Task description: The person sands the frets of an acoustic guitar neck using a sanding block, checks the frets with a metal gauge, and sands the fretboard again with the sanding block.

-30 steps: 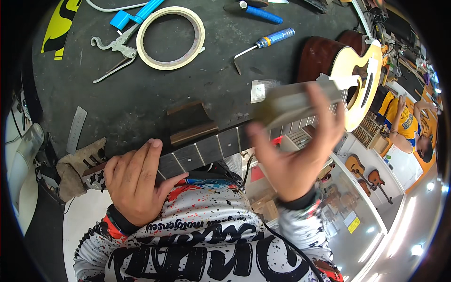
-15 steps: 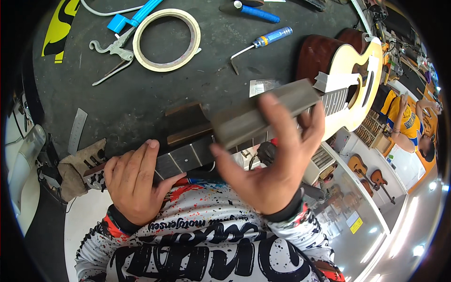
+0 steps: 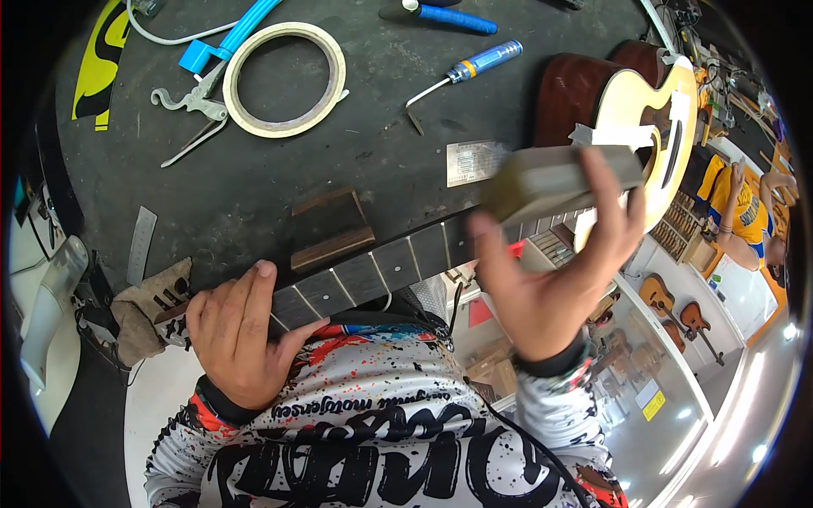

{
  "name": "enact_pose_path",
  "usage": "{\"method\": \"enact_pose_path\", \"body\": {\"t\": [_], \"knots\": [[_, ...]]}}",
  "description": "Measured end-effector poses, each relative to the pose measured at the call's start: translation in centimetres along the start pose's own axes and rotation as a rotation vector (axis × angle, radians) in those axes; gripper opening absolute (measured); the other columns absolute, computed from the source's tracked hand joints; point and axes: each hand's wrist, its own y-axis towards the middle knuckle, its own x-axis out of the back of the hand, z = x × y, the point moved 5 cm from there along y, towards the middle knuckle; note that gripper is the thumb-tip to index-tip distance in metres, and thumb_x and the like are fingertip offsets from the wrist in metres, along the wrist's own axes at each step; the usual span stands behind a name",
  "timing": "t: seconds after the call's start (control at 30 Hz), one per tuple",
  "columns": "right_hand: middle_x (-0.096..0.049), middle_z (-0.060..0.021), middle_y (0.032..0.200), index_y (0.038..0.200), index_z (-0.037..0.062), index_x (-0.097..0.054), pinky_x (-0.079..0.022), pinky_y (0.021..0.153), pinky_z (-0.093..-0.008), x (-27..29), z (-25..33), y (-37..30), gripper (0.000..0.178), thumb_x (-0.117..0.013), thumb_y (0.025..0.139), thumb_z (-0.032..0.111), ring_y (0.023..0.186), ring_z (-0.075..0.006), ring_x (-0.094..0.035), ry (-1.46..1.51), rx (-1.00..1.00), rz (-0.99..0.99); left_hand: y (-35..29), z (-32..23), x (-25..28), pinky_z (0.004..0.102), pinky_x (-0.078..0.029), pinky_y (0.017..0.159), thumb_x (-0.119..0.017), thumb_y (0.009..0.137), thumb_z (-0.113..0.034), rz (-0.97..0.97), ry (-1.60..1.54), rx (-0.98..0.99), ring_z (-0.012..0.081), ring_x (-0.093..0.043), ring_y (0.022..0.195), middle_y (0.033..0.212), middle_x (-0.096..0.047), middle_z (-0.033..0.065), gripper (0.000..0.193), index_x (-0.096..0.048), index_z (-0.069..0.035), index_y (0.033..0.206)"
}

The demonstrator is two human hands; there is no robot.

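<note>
An acoustic guitar (image 3: 621, 106) lies across the bench, its body at the right with white masking tape around the soundhole. The dark fretboard (image 3: 373, 275) runs left toward me, showing metal frets and dot inlays. My left hand (image 3: 237, 343) is wrapped round the neck near the headstock, fingers over the fretboard and thumb at its near edge. My right hand (image 3: 550, 284) grips a long grey-brown rectangular block (image 3: 563, 184), blurred by motion, over the upper frets by the body. The hand and block hide that part of the fretboard.
Beyond the neck lie a masking tape roll (image 3: 235, 63), a capo-like metal tool (image 3: 199, 106), a blue-handled hex driver (image 3: 483, 63), a small ruler (image 3: 141, 245) and a wooden piece (image 3: 330, 247). A cloth-covered rest (image 3: 135, 326) sits under the headstock. Another person (image 3: 741, 207) is at right.
My right hand has slid the block rightward along the fretboard toward the guitar body, uncovering the middle frets. My left hand keeps its hold on the neck. The view has shifted slightly.
</note>
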Motion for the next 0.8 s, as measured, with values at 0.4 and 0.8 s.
{"method": "enact_pose_path", "body": {"t": [0.4, 0.8], "knots": [[-0.062, -0.0162, 0.135, 0.143, 0.0078, -0.055, -0.026, 0.119, -0.0554, -1.2, 3.9, -0.3, 0.089, -0.094, 0.065, 0.028, 0.139, -0.0379, -0.044, 0.199, 0.013, 0.085, 0.0, 0.0, -0.1, 0.0431, -0.041, 0.09, -0.09, 0.07, -0.04, 0.007, 0.024, -0.002, 0.0285, -0.065, 0.1, 0.119, -0.069, 0.0139, 0.09, -0.056, 0.001, 0.142], [-0.059, -0.0179, 0.136, 0.145, 0.0087, -0.052, -0.029, 0.116, -0.0574, -1.1, 3.3, -0.4, 0.09, -0.091, 0.066, 0.025, 0.136, -0.0341, -0.048, 0.157, 0.028, 0.092, 0.0, -0.1, 0.2, 0.0435, -0.041, 0.09, -0.089, 0.072, -0.042, 0.02, 0.044, -0.006, 0.0289, -0.065, 0.101, 0.119, -0.069, 0.0146, 0.088, -0.057, 0.002, 0.14]]}}
